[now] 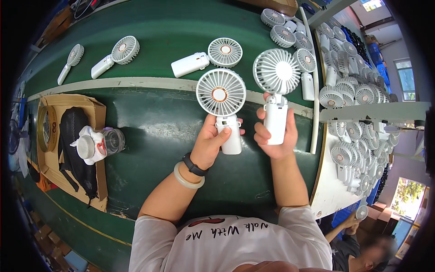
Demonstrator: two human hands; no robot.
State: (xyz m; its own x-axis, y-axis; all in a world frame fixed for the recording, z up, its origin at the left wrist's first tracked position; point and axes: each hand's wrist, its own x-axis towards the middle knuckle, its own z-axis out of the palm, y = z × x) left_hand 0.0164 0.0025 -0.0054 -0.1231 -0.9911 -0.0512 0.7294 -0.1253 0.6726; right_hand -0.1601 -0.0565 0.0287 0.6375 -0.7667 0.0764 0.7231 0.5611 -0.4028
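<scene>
My left hand is closed around the handle of a white handheld fan, its thumb lying on the front near a small dark window. The fan's round grille faces up at me, with a copper-coloured ring at its centre. To the right, my right hand grips a second white handheld fan, which shows a plain, bright, ringless middle. Both fans are upright, side by side above the green table, their heads apart. Just beyond the left one, another handheld fan lies on the table.
Two more fans lie at the far left. Several fans cluster at the back right, beside a white rail. Further right, a white table carries many fans. A cardboard box and clear jar stand left. A co-worker holds a fan.
</scene>
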